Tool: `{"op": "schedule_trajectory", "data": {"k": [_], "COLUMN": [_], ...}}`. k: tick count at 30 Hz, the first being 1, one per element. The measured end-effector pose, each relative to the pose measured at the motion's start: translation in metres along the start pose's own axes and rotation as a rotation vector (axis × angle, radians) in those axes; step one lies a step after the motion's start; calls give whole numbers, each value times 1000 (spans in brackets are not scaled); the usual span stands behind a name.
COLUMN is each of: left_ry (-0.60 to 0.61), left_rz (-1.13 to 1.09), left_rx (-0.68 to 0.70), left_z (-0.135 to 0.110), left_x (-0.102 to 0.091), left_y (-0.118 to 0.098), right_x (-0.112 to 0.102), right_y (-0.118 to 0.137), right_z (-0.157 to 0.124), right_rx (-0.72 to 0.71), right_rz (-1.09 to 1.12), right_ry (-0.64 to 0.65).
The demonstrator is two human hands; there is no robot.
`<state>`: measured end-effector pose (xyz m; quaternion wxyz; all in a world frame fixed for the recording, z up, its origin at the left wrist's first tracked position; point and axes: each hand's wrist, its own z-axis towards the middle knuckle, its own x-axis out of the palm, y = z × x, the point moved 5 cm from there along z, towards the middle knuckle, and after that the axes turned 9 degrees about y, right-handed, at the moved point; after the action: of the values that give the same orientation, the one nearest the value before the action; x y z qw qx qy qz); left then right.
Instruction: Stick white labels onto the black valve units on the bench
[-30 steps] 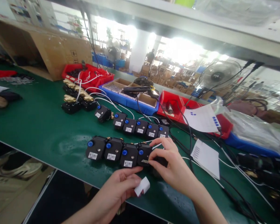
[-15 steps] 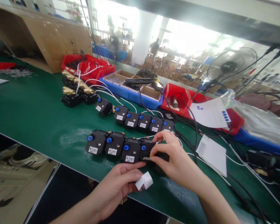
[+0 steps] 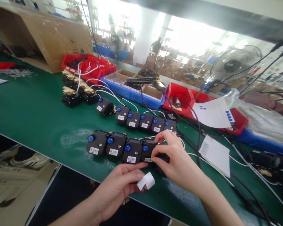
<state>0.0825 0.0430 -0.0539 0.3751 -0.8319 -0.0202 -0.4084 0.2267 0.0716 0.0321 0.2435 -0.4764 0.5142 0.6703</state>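
Observation:
My left hand is closed on a curled strip of white label paper, pinched between thumb and fingers by the bench's front edge. Its index fingertip reaches the lower edge of a black valve actuator with a blue knob. My right hand is closed in a pinch at that actuator's front, thumb and index fingertip at a small white label; the fingers partly cover both. To the left, in the same row, stand similar labelled actuators. Another dark unit is mostly hidden under my right hand.
Behind is a second row of actuators with white cables. Farther back are a blue tray, red bins and brass-fitted units. A notepad and black cables lie right; a cardboard box stands left.
Both hands keep nearly the same pose, at the same actuator and label strip. The view has shifted very slightly; nothing else has visibly moved.

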Motion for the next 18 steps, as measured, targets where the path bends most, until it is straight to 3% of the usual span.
{"op": "schedule_trajectory", "data": {"k": [18], "left_ry": [33], "left_rz": [-22], "left_rx": [15], "left_z": [1], "left_x": [0], "left_y": [0], "right_x": [3], "right_y": [2], "right_z": [-4], "right_rx": [-2], "right_rz": [-45], "right_ry": [-59]}}
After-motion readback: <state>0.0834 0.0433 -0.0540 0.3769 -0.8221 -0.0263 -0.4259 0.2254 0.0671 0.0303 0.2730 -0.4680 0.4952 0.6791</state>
